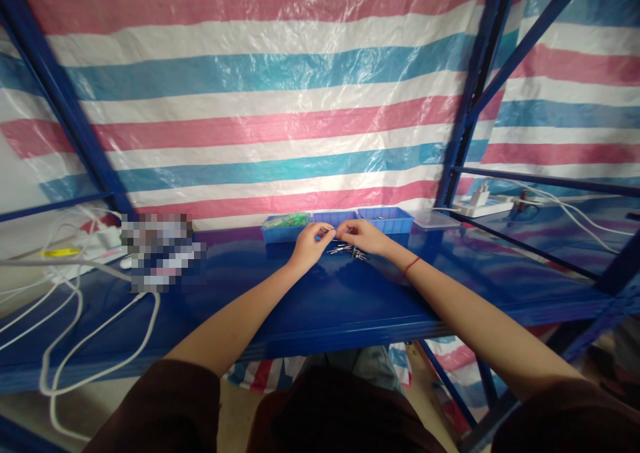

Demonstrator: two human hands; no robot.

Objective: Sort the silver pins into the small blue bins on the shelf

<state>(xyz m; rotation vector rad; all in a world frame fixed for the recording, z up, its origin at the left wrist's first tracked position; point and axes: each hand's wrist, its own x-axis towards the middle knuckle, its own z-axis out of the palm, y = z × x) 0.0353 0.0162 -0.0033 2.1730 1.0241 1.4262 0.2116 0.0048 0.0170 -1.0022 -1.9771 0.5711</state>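
Observation:
My left hand (309, 245) is closed in a pinch on a slim light-coloured piece at its fingertips, too small to name exactly. Close beside it, my right hand (366, 236) also pinches with thumb and fingers; what lies in that grip is hard to make out. The fingertips of both hands nearly meet above the blue shelf surface. Just below them lies a small loose pile of thin, silvery and dark rod-like parts (356, 253). Behind the hands stand blue plastic bins, the left bin (280, 234) holding green and clear plastic material.
At the right, the blue bin (400, 224) has small items inside, with a clear plastic lid (436, 220) beside it. White cables (155, 320) loop over the left side of the shelf (300, 313). A power strip (483, 203) sits far right. Blue posts frame the sides.

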